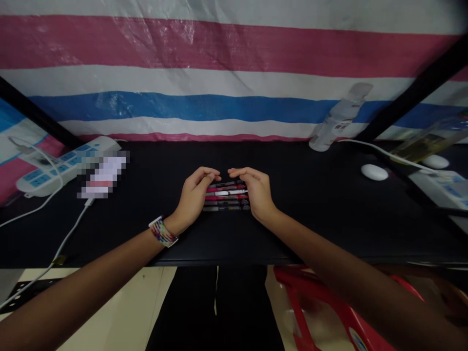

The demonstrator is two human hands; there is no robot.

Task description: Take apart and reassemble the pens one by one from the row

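Several pens (226, 193) lie side by side on the black tabletop (146, 234), their lengths running left to right. One is white, some have red parts, and others are dark or clear. At their left ends rests my left hand (192, 195), cupped, with its fingers extended and slightly bent beyond the row. My right hand (260, 194) mirrors it at the right ends, fingers reaching inward. A gap separates the fingertips of the two hands. Neither hand is wrapped round a pen; the palms hide the pen ends. A beaded band (163, 232) circles my left wrist.
To the left are a power strip (44, 179) and a blurred-out phone-like item (104, 178) on a white cable (69, 236). A bottle (338, 119), a white egg-shaped object (374, 172) and another power strip (448, 187) stand right. A red stool (303, 287) is below.
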